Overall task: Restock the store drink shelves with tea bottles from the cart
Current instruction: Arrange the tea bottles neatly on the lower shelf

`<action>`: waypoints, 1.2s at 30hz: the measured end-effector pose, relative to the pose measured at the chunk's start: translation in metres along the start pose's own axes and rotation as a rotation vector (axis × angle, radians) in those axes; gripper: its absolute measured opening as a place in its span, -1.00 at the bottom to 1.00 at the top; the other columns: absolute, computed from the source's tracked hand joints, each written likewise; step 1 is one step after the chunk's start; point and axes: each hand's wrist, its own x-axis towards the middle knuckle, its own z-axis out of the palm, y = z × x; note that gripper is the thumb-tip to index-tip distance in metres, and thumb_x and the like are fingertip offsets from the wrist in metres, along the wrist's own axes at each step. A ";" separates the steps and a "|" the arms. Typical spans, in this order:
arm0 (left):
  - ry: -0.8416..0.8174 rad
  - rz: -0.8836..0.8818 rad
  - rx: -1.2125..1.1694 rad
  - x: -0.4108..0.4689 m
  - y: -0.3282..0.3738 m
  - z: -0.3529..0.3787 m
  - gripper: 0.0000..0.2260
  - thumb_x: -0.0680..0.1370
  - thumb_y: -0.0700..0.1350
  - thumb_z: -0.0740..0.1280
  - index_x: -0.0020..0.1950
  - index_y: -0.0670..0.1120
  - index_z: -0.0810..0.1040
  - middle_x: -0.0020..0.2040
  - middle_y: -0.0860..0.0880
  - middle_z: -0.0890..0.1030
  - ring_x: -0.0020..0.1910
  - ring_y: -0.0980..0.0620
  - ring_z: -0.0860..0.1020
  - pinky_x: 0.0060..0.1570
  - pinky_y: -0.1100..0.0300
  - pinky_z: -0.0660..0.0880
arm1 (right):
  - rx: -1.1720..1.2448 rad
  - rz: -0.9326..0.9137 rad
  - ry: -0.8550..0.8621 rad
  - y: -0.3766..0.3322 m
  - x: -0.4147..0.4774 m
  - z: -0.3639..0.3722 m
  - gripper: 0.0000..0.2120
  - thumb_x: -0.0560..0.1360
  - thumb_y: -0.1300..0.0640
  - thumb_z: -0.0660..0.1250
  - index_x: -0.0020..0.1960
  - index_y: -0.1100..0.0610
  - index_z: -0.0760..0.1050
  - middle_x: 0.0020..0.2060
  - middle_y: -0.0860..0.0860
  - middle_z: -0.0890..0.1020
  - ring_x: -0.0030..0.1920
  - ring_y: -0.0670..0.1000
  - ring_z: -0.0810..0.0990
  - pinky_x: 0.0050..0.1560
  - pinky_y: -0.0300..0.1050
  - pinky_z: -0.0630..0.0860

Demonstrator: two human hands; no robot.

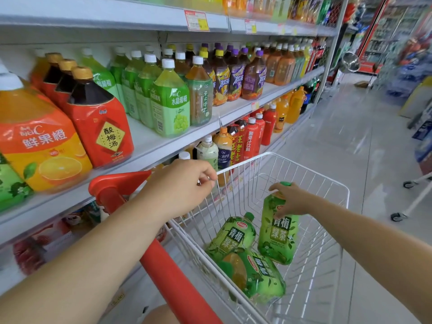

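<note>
A white wire cart (311, 176) with a red handle (163, 272) stands beside the drink shelves. Three green tea bottles are in its basket. My right hand (291, 199) grips the neck of the upright one (279, 237). Two more lie flat: one (231, 237) to its left and another (257, 274) nearer me. My left hand (184, 185) holds the cart's left rim, fingers curled over the wire. The middle shelf (149, 146) carries orange, red and green bottles in rows.
The shelving runs along the left, with price tags (196, 19) on the upper shelf edge and more bottles on the lower shelf (247, 139). The aisle floor (350, 141) stretches ahead on the right. Wheels of another trolley (397, 216) stand at the far right.
</note>
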 end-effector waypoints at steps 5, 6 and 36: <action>0.012 -0.007 0.029 0.000 0.003 -0.001 -0.91 0.53 0.02 0.25 -0.07 0.23 0.52 -0.16 0.25 0.55 -0.14 0.18 0.55 -0.07 0.12 0.53 | -0.148 -0.110 0.082 -0.021 -0.026 -0.003 -0.37 0.32 -0.10 0.47 0.31 -0.14 0.27 0.22 0.02 0.41 0.11 0.05 0.47 0.09 -0.10 0.49; 0.015 -0.005 0.035 0.001 0.003 -0.002 -0.90 0.53 0.02 0.25 -0.06 0.23 0.51 -0.15 0.25 0.56 -0.14 0.19 0.55 -0.07 0.13 0.53 | -0.192 -0.130 0.109 -0.028 -0.034 -0.007 -0.38 0.34 -0.09 0.45 0.32 -0.16 0.27 0.20 0.01 0.39 0.06 0.04 0.48 0.00 -0.14 0.49; 0.832 -0.076 -0.438 -0.166 -0.104 -0.146 -0.06 0.33 -0.12 0.55 0.48 0.21 0.00 0.31 0.33 0.29 0.22 0.46 0.32 0.17 0.59 0.21 | 0.545 -1.237 0.529 -0.410 -0.178 -0.100 -0.04 0.23 0.15 0.61 0.46 0.11 0.13 0.24 -0.04 0.53 0.24 -0.18 0.49 0.23 -0.20 0.47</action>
